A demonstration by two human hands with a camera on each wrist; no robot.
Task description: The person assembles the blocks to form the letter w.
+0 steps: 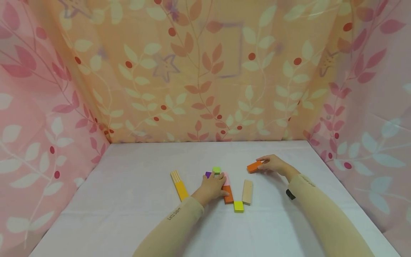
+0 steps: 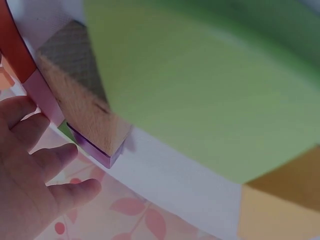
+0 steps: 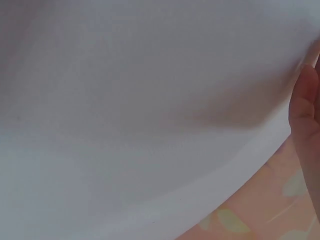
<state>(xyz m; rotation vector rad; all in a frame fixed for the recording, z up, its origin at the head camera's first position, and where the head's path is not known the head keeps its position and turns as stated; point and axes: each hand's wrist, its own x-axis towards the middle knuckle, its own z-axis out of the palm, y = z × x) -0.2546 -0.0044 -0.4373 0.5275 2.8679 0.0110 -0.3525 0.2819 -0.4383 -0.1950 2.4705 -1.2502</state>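
Note:
In the head view my left hand (image 1: pixel 211 186) lies with spread fingers over a row of blocks, touching or just above a pink block (image 1: pixel 226 179) and a red-orange block (image 1: pixel 228 195). Around its fingertips show a light green block (image 1: pixel 216 170) and a purple block (image 1: pixel 208 175). The left wrist view adds a plain wooden block (image 2: pixel 82 97) beside the fingers and a large green surface (image 2: pixel 200 85) close to the lens. My right hand (image 1: pixel 273 164) pinches an orange block (image 1: pixel 254 166) at its right end; the right wrist view shows only part of that hand (image 3: pixel 306 112).
A yellow block (image 1: pixel 181 191) with several pale sticks (image 1: pixel 174 175) at its far end lies left of my left wrist. Right of the row are a yellow-green block (image 1: pixel 238 206) and a plain wooden plank (image 1: pixel 247 192). Patterned curtains (image 1: pixel 199 71) surround the white table (image 1: pixel 138 157).

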